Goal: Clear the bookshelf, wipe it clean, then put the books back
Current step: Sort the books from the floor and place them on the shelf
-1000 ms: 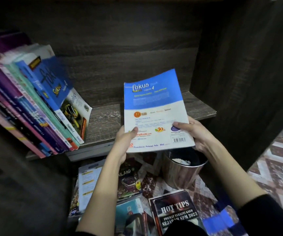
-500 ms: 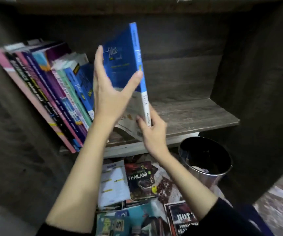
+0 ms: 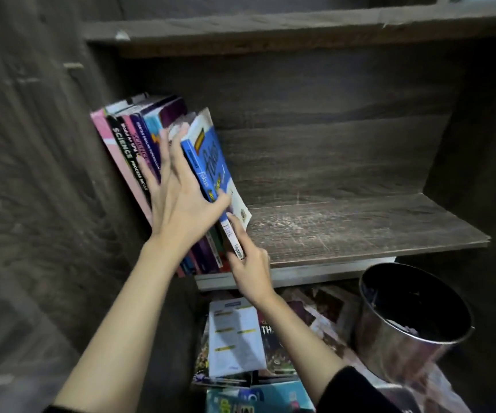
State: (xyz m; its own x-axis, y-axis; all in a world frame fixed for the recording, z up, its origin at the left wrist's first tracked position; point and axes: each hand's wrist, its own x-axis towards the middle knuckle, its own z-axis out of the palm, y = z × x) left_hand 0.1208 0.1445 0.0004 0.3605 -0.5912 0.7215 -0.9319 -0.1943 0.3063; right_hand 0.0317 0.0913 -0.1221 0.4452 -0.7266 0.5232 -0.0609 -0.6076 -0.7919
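A row of books (image 3: 124,150) leans left at the left end of the dark wooden shelf (image 3: 360,231). A blue and white Fokus book (image 3: 211,156) stands at the right end of that row, spine towards me. My left hand (image 3: 181,198) lies spread over the spines, fingers straight, with the thumb against the blue book's spine. My right hand (image 3: 251,269) holds the lower end of that spine, index finger stretched up along it. The other fingers are hidden behind the book.
The shelf board to the right of the row is bare and scuffed. An upper board (image 3: 270,31) closes the bay above. A shiny metal bin (image 3: 405,347) stands on the floor at lower right. Several books and a white sheet (image 3: 235,338) lie on the floor below.
The blue book went from flat in both hands to upright, then in against the row's right end. My left hand moved from its cover onto the spines.
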